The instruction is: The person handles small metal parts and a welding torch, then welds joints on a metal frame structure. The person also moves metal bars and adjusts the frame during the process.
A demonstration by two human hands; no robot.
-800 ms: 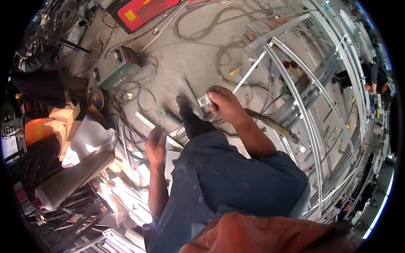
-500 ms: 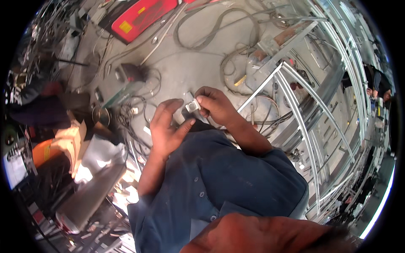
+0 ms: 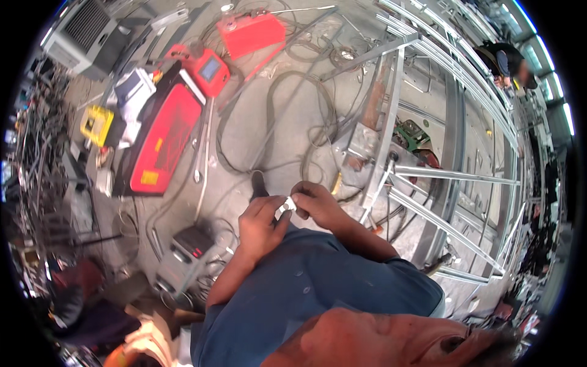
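Observation:
A small whitish, block-like piece [image 3: 287,207] is held in front of my body, between my two hands. My left hand [image 3: 262,227] has its fingers and thumb closed around the near left side of it. From the other side, my right hand [image 3: 315,205] pinches its edge with thumb and curled fingers. Fingertips cover much of the piece, and its exact kind cannot be made out. Beneath the hands lies the grey floor, with a dark shoe [image 3: 259,183] showing just beyond them.
A welded frame of metal tubes [image 3: 455,177] stands at the right, with a person [image 3: 504,64] beyond it. To the left are a long red machine [image 3: 166,137], a yellow case [image 3: 96,125] and a grey box-shaped device [image 3: 186,254]. Cables [image 3: 269,122] loop over the floor.
My left hand, spread and apart from the piece before, has closed on it. My right hand keeps its pinch. The view has shifted, bringing more of the red machines into sight.

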